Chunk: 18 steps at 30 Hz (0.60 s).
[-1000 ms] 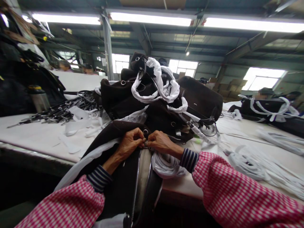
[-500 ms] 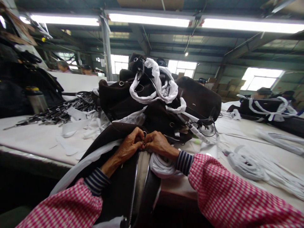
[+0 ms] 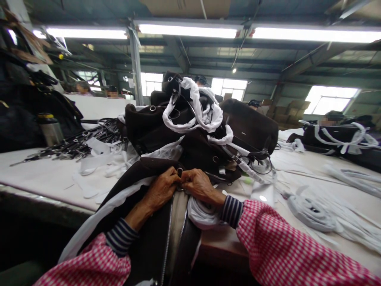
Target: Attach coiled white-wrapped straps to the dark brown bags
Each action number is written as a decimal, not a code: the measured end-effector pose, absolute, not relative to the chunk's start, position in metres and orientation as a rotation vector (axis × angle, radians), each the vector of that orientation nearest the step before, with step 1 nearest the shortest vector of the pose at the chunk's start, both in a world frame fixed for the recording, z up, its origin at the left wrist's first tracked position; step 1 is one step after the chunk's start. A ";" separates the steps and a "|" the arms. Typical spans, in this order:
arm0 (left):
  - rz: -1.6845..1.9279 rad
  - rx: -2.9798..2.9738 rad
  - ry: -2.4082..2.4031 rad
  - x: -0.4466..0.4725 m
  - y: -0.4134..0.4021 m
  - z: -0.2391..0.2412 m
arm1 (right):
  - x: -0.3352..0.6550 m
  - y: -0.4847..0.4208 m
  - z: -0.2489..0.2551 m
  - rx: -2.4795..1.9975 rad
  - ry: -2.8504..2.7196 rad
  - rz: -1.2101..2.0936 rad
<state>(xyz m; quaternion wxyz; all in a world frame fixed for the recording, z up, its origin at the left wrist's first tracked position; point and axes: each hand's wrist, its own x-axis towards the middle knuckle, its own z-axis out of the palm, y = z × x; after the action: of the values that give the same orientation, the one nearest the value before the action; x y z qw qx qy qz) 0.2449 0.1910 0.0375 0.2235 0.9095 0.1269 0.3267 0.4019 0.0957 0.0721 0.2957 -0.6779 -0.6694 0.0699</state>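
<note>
A dark brown bag (image 3: 149, 242) lies over the table edge in front of me, its long zipper (image 3: 167, 238) open on a beige inside. At the zipper's far end, under a metal ring (image 3: 179, 171), my left hand (image 3: 162, 188) and my right hand (image 3: 199, 183) meet with fingertips pinched together. What they grip there is small and mostly hidden by the fingers. A white-wrapped handle (image 3: 101, 212) runs along the bag's left side. Beside my right wrist sits a coil of white wrapping strip (image 3: 202, 212).
Behind my hands rises a pile of dark bags (image 3: 250, 127) with white-wrapped handles. Black straps with metal clips (image 3: 89, 135) and white scraps lie at left, near a steel bottle (image 3: 50, 129). White coils (image 3: 312, 212) lie at right. Other people are in the background.
My left hand's fingers have closed in more tightly beside the right ones at the zipper end. The view has shifted slightly; the bag stays in place.
</note>
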 end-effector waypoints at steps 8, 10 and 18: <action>0.951 2.439 0.361 0.243 0.192 0.038 | 0.403 0.097 0.080 -1.847 -1.777 0.302; 0.937 2.348 0.369 0.241 0.191 0.041 | 0.407 0.096 0.085 -1.827 -1.813 0.338; 0.828 2.062 0.432 0.237 0.187 0.048 | 0.435 0.077 0.105 -1.549 -1.853 0.473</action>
<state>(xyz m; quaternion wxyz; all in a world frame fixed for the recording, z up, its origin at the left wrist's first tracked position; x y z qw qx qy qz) 0.2371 0.1873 0.0484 0.4249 0.8246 0.1727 0.3312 0.4352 0.0773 0.1054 0.3338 -0.5933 -0.7097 0.1813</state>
